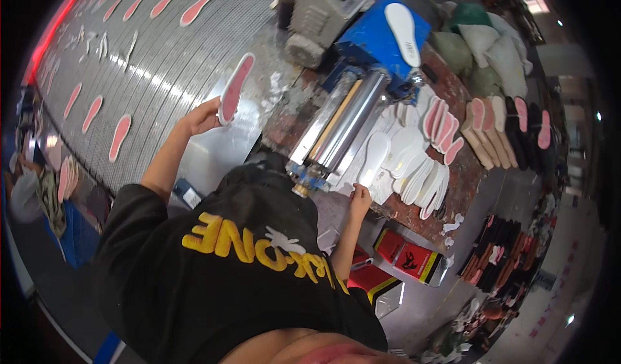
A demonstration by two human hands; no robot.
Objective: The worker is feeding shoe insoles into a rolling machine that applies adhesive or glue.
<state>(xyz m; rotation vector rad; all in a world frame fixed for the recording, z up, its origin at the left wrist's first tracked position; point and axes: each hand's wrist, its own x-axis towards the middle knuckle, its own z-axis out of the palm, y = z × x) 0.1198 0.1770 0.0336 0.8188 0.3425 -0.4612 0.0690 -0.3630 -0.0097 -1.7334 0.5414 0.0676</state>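
Note:
My left hand grips the lower end of a pink insole with a white rim, held up by the near edge of the slatted conveyor. Below the metal rollers, my right hand is closed, its fingers curled together. Whether anything small is between them is hidden. Closest to that hand lie white insoles, spread and overlapping on the worn reddish table. A bunch of pink-faced insoles rests just beyond them.
More pink insoles and white scraps lie on the conveyor. A grey motor housing and a blue cover bearing one white insole stand behind the rollers. Red boxes sit below the table; insole stacks stand at right.

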